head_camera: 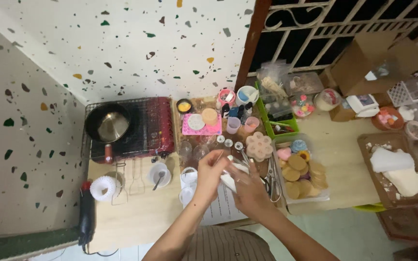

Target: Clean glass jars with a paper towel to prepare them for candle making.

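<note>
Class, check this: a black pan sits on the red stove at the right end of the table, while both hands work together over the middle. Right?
Not quite. The head view shows the black pan on the red stove at the table's left end, not the right. The left hand and right hand do meet over the middle.

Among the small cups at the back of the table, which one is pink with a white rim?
The pink cup standing at the back, just left of the white cup with blue inside. The cups in front of it, and, are paler and translucent.
</note>
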